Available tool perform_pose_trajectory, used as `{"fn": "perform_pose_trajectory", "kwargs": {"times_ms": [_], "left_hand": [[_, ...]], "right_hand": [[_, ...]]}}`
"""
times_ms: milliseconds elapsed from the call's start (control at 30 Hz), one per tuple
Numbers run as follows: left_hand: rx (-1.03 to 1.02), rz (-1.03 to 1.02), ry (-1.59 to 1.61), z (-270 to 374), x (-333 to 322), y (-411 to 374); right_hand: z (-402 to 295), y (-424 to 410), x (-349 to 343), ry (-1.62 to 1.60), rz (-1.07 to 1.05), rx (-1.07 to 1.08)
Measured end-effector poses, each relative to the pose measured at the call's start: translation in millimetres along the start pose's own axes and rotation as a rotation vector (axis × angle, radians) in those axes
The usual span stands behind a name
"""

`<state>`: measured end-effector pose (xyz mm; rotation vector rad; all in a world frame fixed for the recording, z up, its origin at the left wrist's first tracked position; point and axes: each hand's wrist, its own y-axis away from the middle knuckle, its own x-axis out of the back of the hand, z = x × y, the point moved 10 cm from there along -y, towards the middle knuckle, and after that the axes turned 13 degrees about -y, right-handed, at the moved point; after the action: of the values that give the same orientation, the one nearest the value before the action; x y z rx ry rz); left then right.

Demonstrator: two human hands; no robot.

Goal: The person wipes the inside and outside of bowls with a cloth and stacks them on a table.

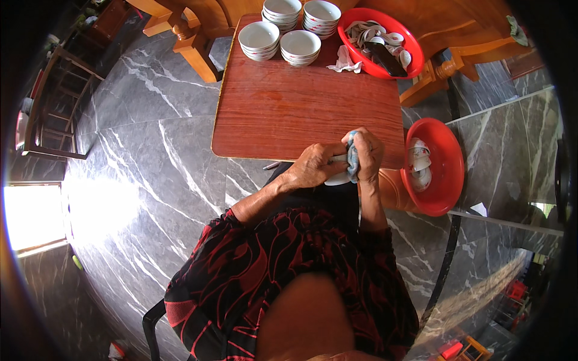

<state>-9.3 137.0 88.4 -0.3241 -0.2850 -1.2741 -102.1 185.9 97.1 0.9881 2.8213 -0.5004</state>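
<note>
At the near edge of a red-brown wooden table (289, 108), my left hand (316, 167) grips a white bowl (337, 178) over my lap. My right hand (368, 153) is closed on a blue and white cloth (352, 158), which is pressed against the bowl's right side; the fingers and cloth hide much of the bowl. Four stacks of white bowls stand on the far part of the table, the nearest being a left stack (258, 38) and a right stack (300, 45).
A red plastic basin (417, 56) at the table's far right holds spoons and a black phone (386, 58). Crumpled white tissue (345, 61) lies beside it. A second red basin (445, 167), right of the table, holds several patterned bowls (420, 158). Wooden benches (198, 49) stand behind.
</note>
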Motion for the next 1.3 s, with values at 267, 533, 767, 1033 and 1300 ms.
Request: {"fn": "perform_pose_trajectory", "kwargs": {"times_ms": [267,533,767,1033,1300], "left_hand": [[0.065,0.015,0.448,-9,3,4],[0.049,0.201,0.689,-15,11,0],[-0.021,0.424,0.944,-27,20,6],[0.223,0.025,0.594,-23,15,-11],[0.207,0.175,0.326,-30,13,-3]], "right_hand": [[49,-1,28,-0.409,0.151,-0.309],[111,19,26,-1.324,0.284,-0.381],[120,22,-27,-1.394,0.101,-0.418],[131,26,0,-1.16,0.096,-0.514],[51,3,30,-0.363,0.188,-0.205]]}}
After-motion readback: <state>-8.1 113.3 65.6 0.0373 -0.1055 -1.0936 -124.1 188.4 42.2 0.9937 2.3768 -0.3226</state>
